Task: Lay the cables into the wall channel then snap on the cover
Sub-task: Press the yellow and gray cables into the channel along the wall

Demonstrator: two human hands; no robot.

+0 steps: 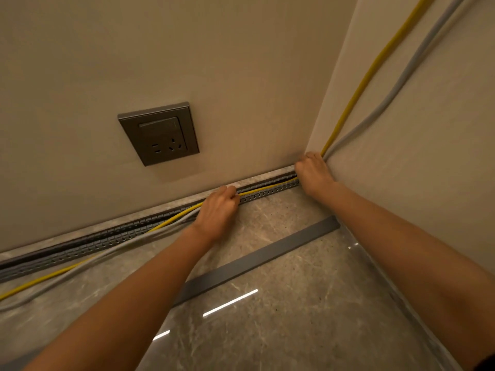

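A dark grey slotted channel (88,243) runs along the foot of the wall, from the left edge to the corner. A yellow cable (371,73) and a grey cable (409,68) come down the right wall to the corner, then run left. Between my hands both lie inside the channel. Left of my left hand (218,210) they leave the channel and trail over the floor. My left hand is closed on both cables at the channel. My right hand (312,171) presses the cables down at the corner end. The flat grey cover strip (257,257) lies loose on the floor.
A grey wall socket with a switch (159,133) sits on the wall above the channel. The floor is glossy grey marble tile (294,330). The two walls meet at the corner by my right hand.
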